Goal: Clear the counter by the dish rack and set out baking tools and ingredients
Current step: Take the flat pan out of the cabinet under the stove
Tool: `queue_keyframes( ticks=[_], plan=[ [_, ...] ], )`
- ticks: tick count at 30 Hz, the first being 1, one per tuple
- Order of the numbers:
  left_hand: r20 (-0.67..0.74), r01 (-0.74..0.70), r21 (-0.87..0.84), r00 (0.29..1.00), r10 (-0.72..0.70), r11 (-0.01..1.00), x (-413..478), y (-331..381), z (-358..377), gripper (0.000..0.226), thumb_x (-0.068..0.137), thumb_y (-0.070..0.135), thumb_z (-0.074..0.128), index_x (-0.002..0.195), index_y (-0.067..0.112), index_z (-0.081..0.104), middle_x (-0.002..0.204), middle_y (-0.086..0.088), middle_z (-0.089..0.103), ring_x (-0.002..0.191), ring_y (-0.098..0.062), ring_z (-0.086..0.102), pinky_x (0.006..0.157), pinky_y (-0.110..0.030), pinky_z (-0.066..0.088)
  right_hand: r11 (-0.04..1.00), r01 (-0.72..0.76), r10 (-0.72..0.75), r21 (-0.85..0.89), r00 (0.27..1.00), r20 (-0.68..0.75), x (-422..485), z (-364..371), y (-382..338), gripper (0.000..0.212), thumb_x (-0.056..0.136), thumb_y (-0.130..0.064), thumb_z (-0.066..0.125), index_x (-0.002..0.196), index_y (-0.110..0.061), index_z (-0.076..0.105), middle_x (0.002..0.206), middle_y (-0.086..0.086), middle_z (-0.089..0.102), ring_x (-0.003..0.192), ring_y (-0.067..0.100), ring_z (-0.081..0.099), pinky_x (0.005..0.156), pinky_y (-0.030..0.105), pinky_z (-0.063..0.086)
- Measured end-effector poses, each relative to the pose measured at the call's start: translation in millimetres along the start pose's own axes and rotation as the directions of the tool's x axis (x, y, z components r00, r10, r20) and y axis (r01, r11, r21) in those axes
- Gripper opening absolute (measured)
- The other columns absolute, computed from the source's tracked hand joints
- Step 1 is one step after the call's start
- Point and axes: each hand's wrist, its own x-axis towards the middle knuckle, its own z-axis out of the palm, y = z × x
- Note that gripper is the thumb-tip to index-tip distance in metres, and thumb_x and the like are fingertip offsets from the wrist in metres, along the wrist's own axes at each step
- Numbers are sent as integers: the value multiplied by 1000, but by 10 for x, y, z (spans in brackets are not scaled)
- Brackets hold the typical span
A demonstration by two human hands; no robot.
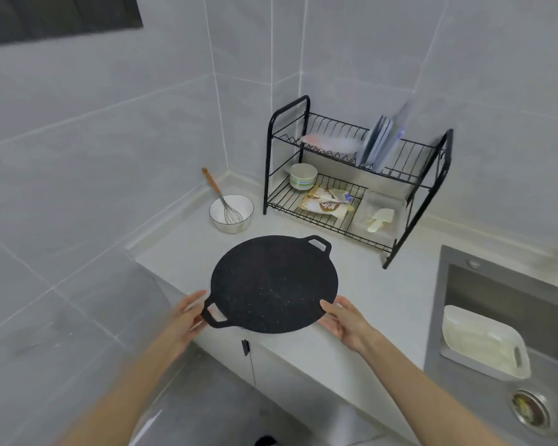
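Note:
A round black speckled griddle pan (273,283) with two loop handles hangs over the front edge of the white counter (377,284). My left hand (189,315) grips its near-left handle. My right hand (342,320) holds the pan's right rim. Behind it a white bowl (231,212) holds a whisk (221,199) with a wooden handle. A black two-tier dish rack (358,178) stands in the corner with plates (379,141) on top, and a small bowl (303,176), a printed packet (327,204) and a clear box holding a pale utensil (379,217) on the lower tier.
A steel sink (484,284) lies at the right with a white square basin (484,344) in it and a drain strainer (529,412). Grey tiled walls close the corner. A dark panel (58,17) hangs top left. Grey floor lies below the counter edge.

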Motion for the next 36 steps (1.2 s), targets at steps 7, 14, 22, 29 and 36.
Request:
queue_keyframes(
  ticks=[7, 14, 22, 29, 36],
  plan=[
    [48, 104, -10, 993, -103, 995, 618, 93, 12, 27, 97, 2, 46, 116, 16, 59, 121, -14, 62, 95, -21, 62, 86, -34, 48, 999, -20, 23, 30, 996, -87, 384, 133, -24, 13, 89, -8, 65, 97, -13, 57, 110, 11, 70, 94, 23, 70, 77, 29, 59],
    [75, 171, 4, 982, -171, 985, 1016, 241, 21, 28, 98, -1, 43, 117, 14, 57, 124, -17, 60, 104, -27, 59, 95, -38, 45, 998, -16, 25, 58, 985, -168, 582, 268, 91, 22, 87, -12, 68, 107, -11, 59, 109, 13, 70, 97, 28, 65, 90, 35, 55],
    [124, 242, -10, 963, -239, 970, 1241, 479, -11, 41, 96, -5, 43, 136, 3, 42, 132, -23, 52, 122, -36, 52, 94, -40, 43, 985, 35, 14, 167, 959, -283, 676, 493, 126, 20, 90, 6, 55, 110, 7, 59, 101, 18, 67, 78, 28, 69, 55, 31, 59],
    [146, 285, 4, 948, -283, 958, 1249, 481, 12, 40, 97, -2, 42, 137, -1, 40, 133, -21, 52, 121, -32, 52, 102, -42, 42, 988, 16, 44, 155, 925, -377, 633, 620, 113, 16, 91, 7, 49, 105, 8, 58, 102, 19, 63, 81, 33, 64, 68, 39, 54],
    [98, 205, 108, 972, -215, 973, 1056, 503, 58, 44, 95, -5, 42, 138, 1, 42, 141, -18, 44, 131, -29, 42, 110, -36, 34, 994, 39, 7, 107, 917, -400, 415, 691, 114, 23, 92, -3, 56, 114, 2, 59, 111, 16, 59, 86, 28, 61, 71, 35, 52]
  ],
)
